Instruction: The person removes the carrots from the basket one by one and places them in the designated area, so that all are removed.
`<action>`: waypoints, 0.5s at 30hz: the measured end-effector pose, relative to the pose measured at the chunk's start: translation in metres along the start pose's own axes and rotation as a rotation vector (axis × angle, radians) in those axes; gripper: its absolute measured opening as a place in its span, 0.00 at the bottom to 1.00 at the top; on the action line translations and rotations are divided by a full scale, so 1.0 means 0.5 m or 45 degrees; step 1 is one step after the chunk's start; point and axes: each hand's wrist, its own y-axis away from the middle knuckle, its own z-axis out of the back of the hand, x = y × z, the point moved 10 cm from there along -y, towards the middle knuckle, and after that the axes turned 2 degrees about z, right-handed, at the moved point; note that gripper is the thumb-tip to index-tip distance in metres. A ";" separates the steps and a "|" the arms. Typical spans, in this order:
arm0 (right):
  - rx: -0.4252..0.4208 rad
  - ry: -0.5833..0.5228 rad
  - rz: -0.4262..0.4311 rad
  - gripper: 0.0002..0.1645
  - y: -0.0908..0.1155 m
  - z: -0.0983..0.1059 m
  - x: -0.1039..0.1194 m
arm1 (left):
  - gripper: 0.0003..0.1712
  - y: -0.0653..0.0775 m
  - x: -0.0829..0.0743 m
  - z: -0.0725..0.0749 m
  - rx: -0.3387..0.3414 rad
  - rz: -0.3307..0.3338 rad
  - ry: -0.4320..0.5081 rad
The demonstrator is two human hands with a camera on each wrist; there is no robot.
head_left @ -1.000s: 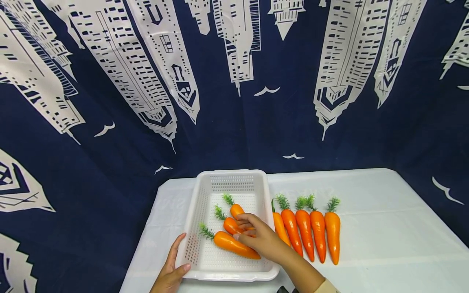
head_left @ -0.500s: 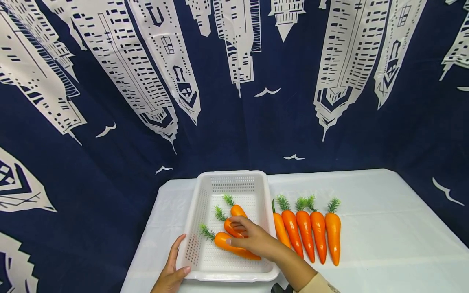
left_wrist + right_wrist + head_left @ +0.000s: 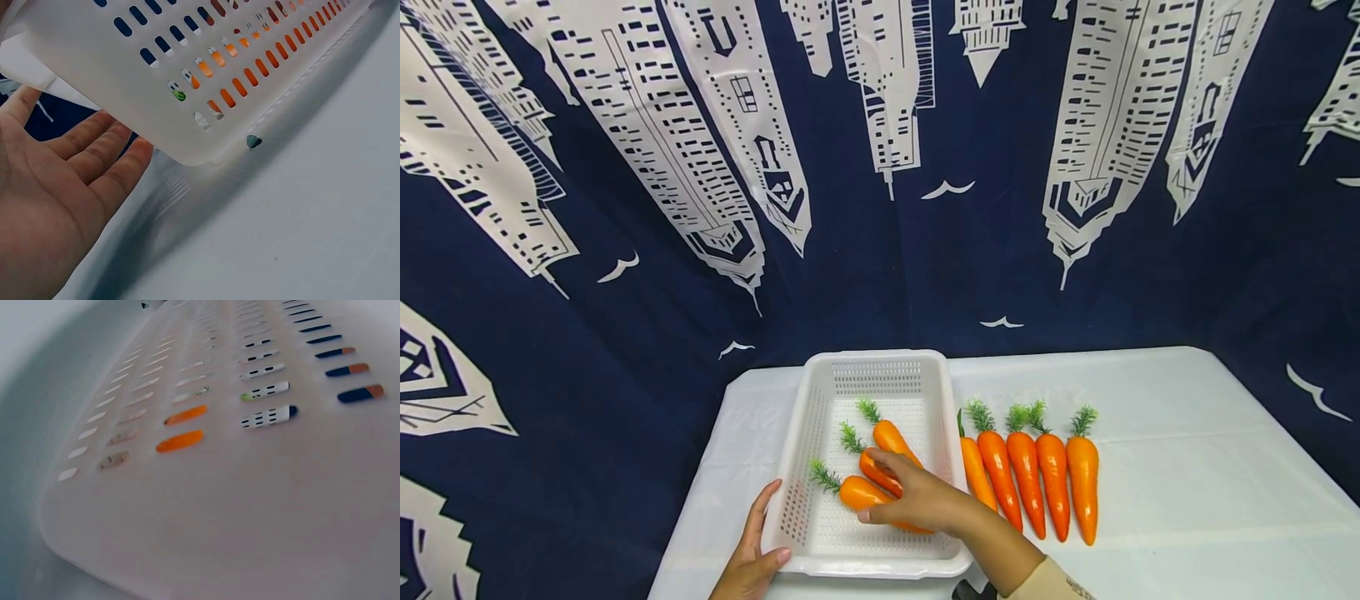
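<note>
Three orange toy carrots with green tops lie in a white plastic basket (image 3: pixel 880 567). My right hand (image 3: pixel 925 500) reaches over its right wall, thumb and fingers spread apart above the middle carrot (image 3: pixel 880 472) and the front carrot (image 3: pixel 861 493), hiding parts of both. The far carrot (image 3: pixel 895 437) shows more fully. At the basket's front left corner, my left hand (image 3: pixel 751 550) rests with thumb on the front and fingers along the side. In the left wrist view, the fingers (image 3: pixel 103 153) reach loosely to the basket's wall. The right wrist view shows only the perforated basket wall (image 3: pixel 219 506).
Several more carrots (image 3: pixel 1022 475) lie in a row on the white table (image 3: pixel 1172 467), just right of the basket. A dark blue cloth (image 3: pixel 910 275) with white buildings hangs behind the table. A black object (image 3: pixel 973 590) shows beside the right sleeve.
My right hand has shifted slightly left and towards the front, with its thumb spreading away from the fingers. More of the far carrot now shows. The left hand and basket stay put.
</note>
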 end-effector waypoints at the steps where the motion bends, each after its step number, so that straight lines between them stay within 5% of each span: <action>1: -0.002 0.013 -0.007 0.59 0.001 0.000 -0.001 | 0.55 0.000 -0.001 -0.001 0.003 -0.006 0.001; 15: -0.064 0.143 -0.075 0.65 0.000 0.001 -0.014 | 0.55 0.002 -0.007 -0.002 0.002 -0.021 -0.010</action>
